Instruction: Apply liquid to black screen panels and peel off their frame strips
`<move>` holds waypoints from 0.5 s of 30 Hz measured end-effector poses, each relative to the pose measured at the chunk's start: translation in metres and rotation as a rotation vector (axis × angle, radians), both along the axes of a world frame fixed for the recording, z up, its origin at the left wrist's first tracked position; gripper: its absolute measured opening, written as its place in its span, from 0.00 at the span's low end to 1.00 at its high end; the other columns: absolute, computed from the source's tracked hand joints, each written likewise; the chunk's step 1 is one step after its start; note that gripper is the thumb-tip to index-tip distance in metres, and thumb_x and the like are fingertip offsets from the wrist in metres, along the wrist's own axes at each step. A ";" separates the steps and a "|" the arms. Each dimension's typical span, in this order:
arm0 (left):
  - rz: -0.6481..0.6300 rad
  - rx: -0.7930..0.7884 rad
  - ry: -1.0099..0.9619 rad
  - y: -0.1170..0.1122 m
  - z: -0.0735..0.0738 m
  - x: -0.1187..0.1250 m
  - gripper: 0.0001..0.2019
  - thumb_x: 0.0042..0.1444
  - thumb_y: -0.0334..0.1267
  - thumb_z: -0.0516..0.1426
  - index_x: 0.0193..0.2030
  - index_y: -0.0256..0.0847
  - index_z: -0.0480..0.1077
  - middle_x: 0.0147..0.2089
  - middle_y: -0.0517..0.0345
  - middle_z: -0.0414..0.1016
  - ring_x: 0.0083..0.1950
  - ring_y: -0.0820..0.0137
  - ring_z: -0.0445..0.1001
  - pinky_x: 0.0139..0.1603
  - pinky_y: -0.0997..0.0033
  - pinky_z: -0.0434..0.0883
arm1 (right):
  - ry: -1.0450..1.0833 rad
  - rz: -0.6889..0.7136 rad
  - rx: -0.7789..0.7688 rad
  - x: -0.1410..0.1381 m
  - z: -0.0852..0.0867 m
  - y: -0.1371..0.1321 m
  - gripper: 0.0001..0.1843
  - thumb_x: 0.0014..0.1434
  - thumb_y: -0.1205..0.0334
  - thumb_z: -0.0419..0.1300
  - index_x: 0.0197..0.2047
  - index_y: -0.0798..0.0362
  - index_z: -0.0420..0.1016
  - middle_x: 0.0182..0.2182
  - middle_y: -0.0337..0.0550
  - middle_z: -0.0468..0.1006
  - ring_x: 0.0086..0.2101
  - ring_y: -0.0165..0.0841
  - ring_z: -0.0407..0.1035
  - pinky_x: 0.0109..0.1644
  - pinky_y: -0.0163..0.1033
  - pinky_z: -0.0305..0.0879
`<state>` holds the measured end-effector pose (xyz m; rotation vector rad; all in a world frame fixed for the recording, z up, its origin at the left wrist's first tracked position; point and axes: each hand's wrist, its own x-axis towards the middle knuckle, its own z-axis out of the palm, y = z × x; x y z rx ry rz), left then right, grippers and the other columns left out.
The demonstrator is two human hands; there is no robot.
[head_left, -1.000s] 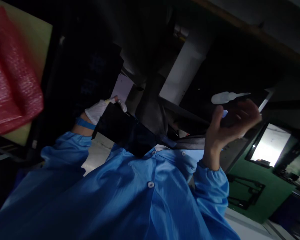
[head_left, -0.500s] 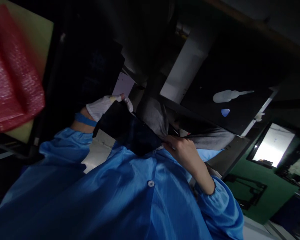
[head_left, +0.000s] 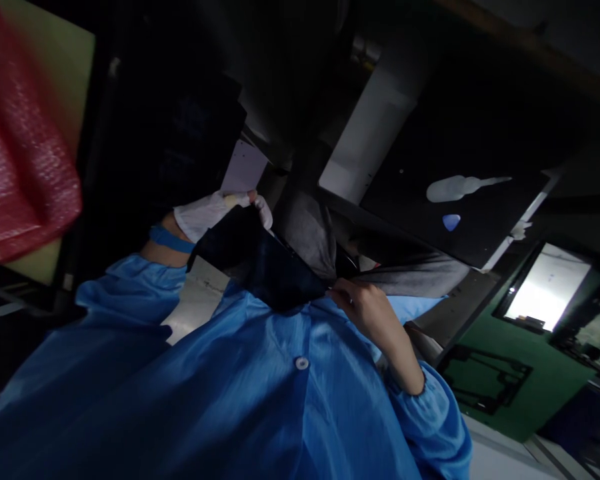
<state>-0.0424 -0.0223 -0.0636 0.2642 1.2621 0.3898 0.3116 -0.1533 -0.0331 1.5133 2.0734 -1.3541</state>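
My left hand [head_left: 207,213], in a white glove with a blue wrist strap, grips the far edge of a dark glossy panel [head_left: 260,263] held in front of my blue coat [head_left: 280,400]. My bare right hand [head_left: 367,310] is closed in a pinch at the panel's other corner, just where a grey cloth [head_left: 310,233] hangs behind it. I cannot tell whether the fingers also touch the cloth. The scene is dim and the view is tilted.
A black work surface [head_left: 430,133] carries a white squeeze bottle [head_left: 455,188] and a small blue piece [head_left: 451,221]. Red bubble wrap [head_left: 20,167] lies on a yellow-green board at the left. A lit screen [head_left: 547,287] and a green mat [head_left: 530,387] are at the right.
My right hand has come down from near the white bottle to the panel's corner and closed there. The left hand has kept its grip on the panel.
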 end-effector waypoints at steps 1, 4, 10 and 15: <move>-0.010 -0.012 -0.012 0.001 0.003 0.002 0.10 0.72 0.37 0.56 0.37 0.40 0.73 0.41 0.47 0.80 0.53 0.55 0.80 0.67 0.49 0.80 | -0.022 0.020 0.007 0.000 0.002 0.001 0.11 0.83 0.60 0.62 0.50 0.47 0.87 0.38 0.45 0.91 0.39 0.39 0.85 0.39 0.39 0.58; -0.069 -0.056 -0.038 0.002 0.014 0.008 0.10 0.71 0.38 0.54 0.38 0.40 0.74 0.43 0.42 0.81 0.51 0.51 0.79 0.64 0.42 0.81 | -0.077 0.076 0.004 0.001 0.006 0.003 0.12 0.84 0.57 0.62 0.50 0.46 0.87 0.42 0.47 0.92 0.42 0.41 0.87 0.38 0.40 0.56; -0.265 0.082 -0.066 0.002 0.022 0.020 0.10 0.68 0.40 0.57 0.36 0.40 0.76 0.41 0.41 0.81 0.48 0.51 0.80 0.57 0.54 0.83 | -0.027 0.080 -0.018 0.004 0.004 0.002 0.12 0.84 0.57 0.61 0.50 0.46 0.87 0.43 0.46 0.92 0.43 0.40 0.87 0.39 0.40 0.58; -0.272 0.126 -0.024 -0.002 0.023 0.028 0.14 0.69 0.36 0.55 0.36 0.36 0.80 0.40 0.38 0.81 0.43 0.52 0.80 0.45 0.59 0.81 | 0.026 0.015 -0.018 0.009 -0.003 -0.004 0.12 0.83 0.59 0.62 0.49 0.47 0.87 0.38 0.45 0.90 0.40 0.39 0.85 0.41 0.38 0.60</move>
